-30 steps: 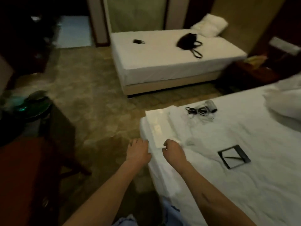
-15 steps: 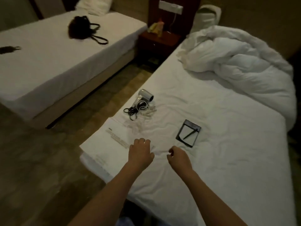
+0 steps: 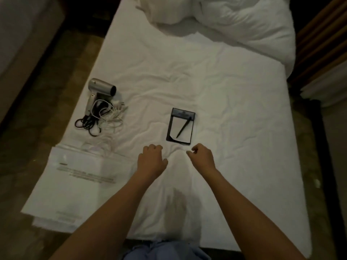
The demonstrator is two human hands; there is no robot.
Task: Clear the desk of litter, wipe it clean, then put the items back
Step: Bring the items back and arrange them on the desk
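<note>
Dim warm light, soft overall blur, dark corners, wide-angle bending at edges

Two bare arms reach out, with no sleeves on them. The left hand [image 3: 151, 160] and the right hand [image 3: 202, 156] wear no gloves or rings. Light blue clothing [image 3: 165, 250] shows at the bottom.

The view is swinging round to face the bed [image 3: 216, 94] squarely. Both hands are reaching further over the sheet, the left hand [image 3: 152, 160] and right hand [image 3: 201, 156] now closing on the notepad [image 3: 181, 125] at twelve o'clock.
</note>
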